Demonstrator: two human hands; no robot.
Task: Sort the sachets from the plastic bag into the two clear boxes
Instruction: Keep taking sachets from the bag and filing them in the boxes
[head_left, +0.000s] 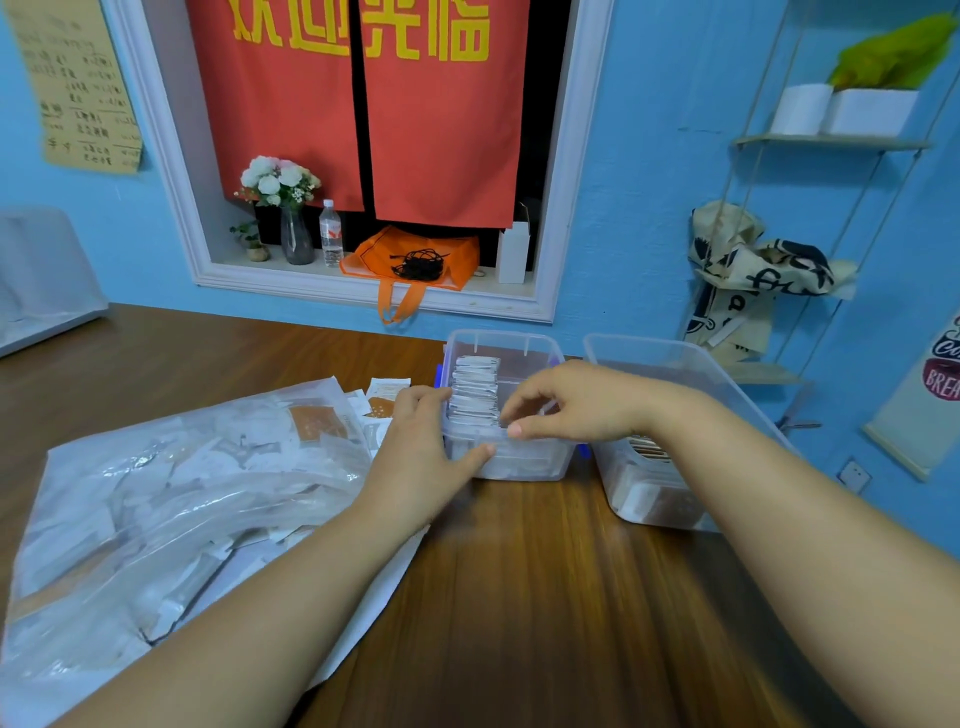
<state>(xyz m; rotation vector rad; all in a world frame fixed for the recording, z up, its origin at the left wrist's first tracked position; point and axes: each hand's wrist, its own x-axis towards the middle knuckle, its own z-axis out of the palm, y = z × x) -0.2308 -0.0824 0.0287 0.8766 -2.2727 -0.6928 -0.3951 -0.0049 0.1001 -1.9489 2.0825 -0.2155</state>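
We identify a small shop or café: a red 2-panel curtain (291, 104) with yellow welcome characters hangs in a white-framed serving hatch (563, 208) above a wooden counter (519, 597) — a handwritten paper list (78, 88) is posted on the blue wall.

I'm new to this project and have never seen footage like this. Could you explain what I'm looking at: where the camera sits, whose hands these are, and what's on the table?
There is no machine here: a person wears one wide-angle camera on the head, looking forward and down, so you see their own bare arms. On the wooden table lie a plastic bag of sachets at the left and two clear boxes at the right. The left box holds an upright row of white sachets; the right box holds brown sachets. The left hand grips the left box's near corner. The right hand reaches over that box, fingers curled at the near end of the white row; whether it pinches a sachet is unclear.
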